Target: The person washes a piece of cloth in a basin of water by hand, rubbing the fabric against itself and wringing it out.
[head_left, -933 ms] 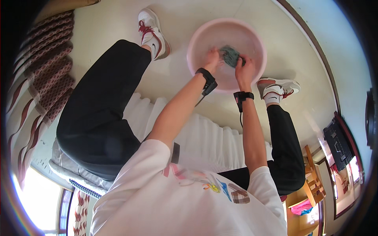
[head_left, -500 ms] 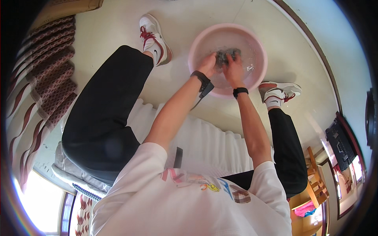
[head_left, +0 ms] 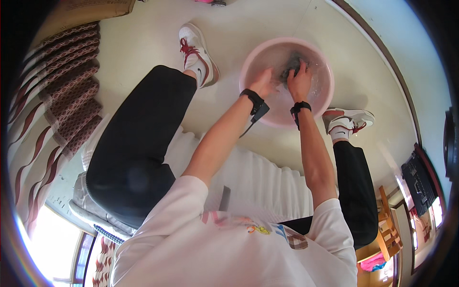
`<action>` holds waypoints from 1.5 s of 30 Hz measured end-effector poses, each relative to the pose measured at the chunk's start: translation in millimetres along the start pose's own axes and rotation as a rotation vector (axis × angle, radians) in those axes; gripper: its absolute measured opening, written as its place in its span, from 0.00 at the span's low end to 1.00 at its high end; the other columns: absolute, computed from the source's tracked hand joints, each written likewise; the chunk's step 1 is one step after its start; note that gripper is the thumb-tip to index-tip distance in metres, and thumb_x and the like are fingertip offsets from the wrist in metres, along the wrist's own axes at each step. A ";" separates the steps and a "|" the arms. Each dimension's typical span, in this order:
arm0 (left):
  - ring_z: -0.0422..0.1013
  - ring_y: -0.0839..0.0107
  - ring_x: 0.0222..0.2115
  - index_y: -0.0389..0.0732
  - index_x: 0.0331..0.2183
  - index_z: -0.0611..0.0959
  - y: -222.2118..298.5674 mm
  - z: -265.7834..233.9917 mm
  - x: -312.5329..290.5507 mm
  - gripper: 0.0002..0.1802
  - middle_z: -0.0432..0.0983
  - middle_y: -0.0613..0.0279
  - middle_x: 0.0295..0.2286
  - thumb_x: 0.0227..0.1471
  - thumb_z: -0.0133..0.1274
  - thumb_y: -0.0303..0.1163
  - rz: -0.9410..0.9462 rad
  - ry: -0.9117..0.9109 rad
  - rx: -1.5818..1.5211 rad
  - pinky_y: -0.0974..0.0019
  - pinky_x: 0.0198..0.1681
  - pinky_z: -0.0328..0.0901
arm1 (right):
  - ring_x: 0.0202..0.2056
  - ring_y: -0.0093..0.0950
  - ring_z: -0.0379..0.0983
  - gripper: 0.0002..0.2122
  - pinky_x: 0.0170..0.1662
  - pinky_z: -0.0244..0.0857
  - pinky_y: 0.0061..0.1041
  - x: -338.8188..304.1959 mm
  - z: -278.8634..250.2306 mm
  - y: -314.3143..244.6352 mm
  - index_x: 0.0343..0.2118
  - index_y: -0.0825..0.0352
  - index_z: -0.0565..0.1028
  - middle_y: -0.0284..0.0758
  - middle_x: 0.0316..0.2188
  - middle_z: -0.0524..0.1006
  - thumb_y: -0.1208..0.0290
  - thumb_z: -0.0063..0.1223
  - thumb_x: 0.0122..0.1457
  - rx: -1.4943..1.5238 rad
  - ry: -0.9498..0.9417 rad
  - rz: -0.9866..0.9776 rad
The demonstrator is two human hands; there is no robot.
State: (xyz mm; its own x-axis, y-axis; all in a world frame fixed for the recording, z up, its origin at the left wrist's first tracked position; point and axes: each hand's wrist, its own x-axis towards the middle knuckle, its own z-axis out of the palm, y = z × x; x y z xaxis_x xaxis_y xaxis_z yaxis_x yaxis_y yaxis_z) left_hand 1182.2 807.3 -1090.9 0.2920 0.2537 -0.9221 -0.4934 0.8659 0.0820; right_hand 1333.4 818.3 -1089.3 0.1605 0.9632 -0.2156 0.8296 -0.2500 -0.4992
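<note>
Upper part of the frame, left to right: a white shoe (head_left: 192, 45) with red laces; the left hand (head_left: 264, 83), blurred, fingers loosely spread, within a pink basin (head_left: 287, 116) of water; a dark cloth (head_left: 295, 59) in the basin's upper middle; the right hand (head_left: 299, 85), fingers parted, touching the cloth, whether pinching it cannot be told; a second shoe (head_left: 356, 116) beside the basin.

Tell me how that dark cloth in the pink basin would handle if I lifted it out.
The dark cloth is probably floppy, since it looks crumpled under the right hand. It may feel heavy for its size and drip, as it sits in water in the pink basin. Being wet, it might be slippery too.
</note>
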 end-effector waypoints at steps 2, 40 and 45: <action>0.66 0.48 0.53 0.40 0.58 0.67 1.6 0.4 -7.6 0.27 0.65 0.53 0.56 0.68 0.36 0.49 -0.048 -0.014 -0.038 0.40 0.58 0.62 | 0.52 0.56 0.69 0.19 0.54 0.63 0.49 0.0 11.8 -11.5 0.49 0.65 0.75 0.54 0.49 0.74 0.73 0.55 0.52 0.049 0.115 -0.022; 0.72 0.45 0.48 0.25 0.44 0.79 -33.8 34.0 13.3 0.33 0.77 0.34 0.42 0.65 0.38 0.50 0.334 0.273 0.505 0.51 0.52 0.65 | 0.32 0.44 0.77 0.22 0.37 0.68 0.41 -65.3 -40.4 -26.5 0.31 0.75 0.78 0.49 0.28 0.79 0.58 0.41 0.67 0.543 -0.287 0.464; 0.70 0.37 0.50 0.26 0.45 0.79 -10.5 41.0 -5.5 0.30 0.76 0.30 0.43 0.64 0.39 0.48 0.516 0.279 0.900 0.46 0.55 0.63 | 0.35 0.32 0.78 0.16 0.40 0.68 0.31 -53.0 -43.9 21.1 0.38 0.75 0.79 0.45 0.33 0.81 0.62 0.53 0.62 0.465 -0.289 0.522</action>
State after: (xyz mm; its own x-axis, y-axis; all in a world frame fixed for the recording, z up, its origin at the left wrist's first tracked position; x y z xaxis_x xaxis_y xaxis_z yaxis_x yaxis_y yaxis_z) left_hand 1219.4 814.5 -1071.1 -0.0328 0.6706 -0.7411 0.3145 0.7107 0.6292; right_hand 1365.9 766.4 -1051.7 0.2709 0.6605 -0.7003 0.3629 -0.7439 -0.5612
